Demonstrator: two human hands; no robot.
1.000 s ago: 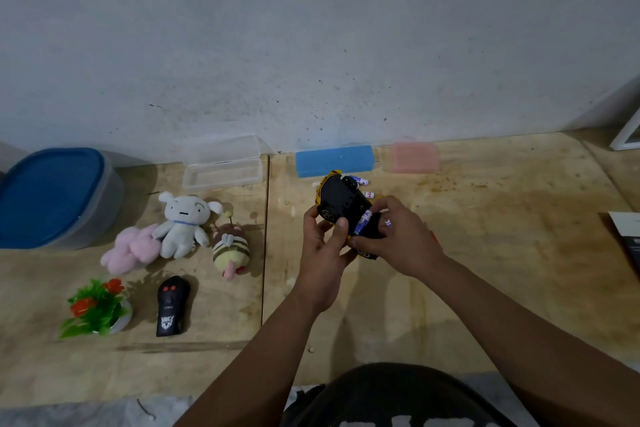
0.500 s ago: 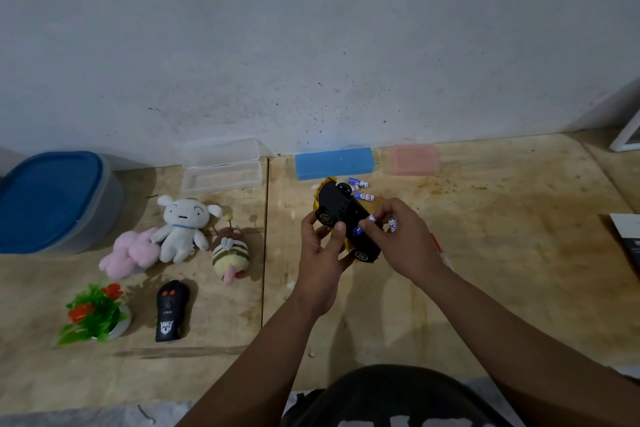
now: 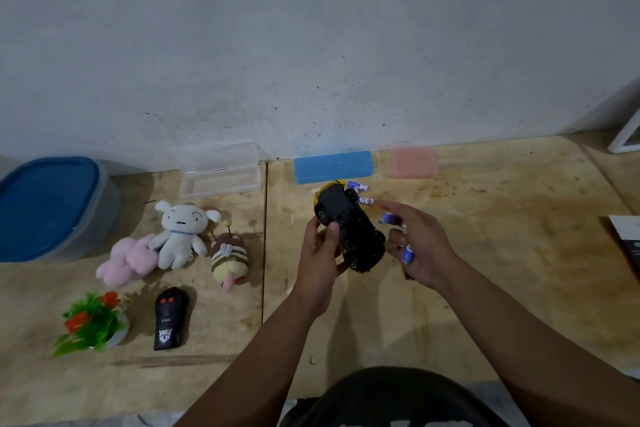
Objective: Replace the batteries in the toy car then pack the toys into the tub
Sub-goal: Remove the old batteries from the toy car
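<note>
My left hand (image 3: 320, 253) grips the yellow toy car (image 3: 349, 229) upside down above the table, its black underside facing me. Just right of the car, my right hand (image 3: 420, 246) holds a few blue-and-white batteries (image 3: 408, 253) among its fingers. Two more batteries (image 3: 363, 194) lie on the table behind the car. The tub (image 3: 52, 208) with its blue lid on sits at the far left. A white plush (image 3: 180, 234), a pink plush (image 3: 128, 258), a striped bee plush (image 3: 229, 258), a black remote (image 3: 169, 317) and a small plastic plant (image 3: 91, 321) lie left of centre.
Against the wall stand a clear open case (image 3: 220, 170), a blue case (image 3: 334, 166) and a pink case (image 3: 414, 161). A white frame (image 3: 627, 139) and a dark booklet (image 3: 630, 243) sit at the right edge. My dark-clothed knee (image 3: 391, 399) is at the bottom.
My right hand has pulled away from the car's underside to the right, carrying batteries. The car has tilted so its full black underside shows.
</note>
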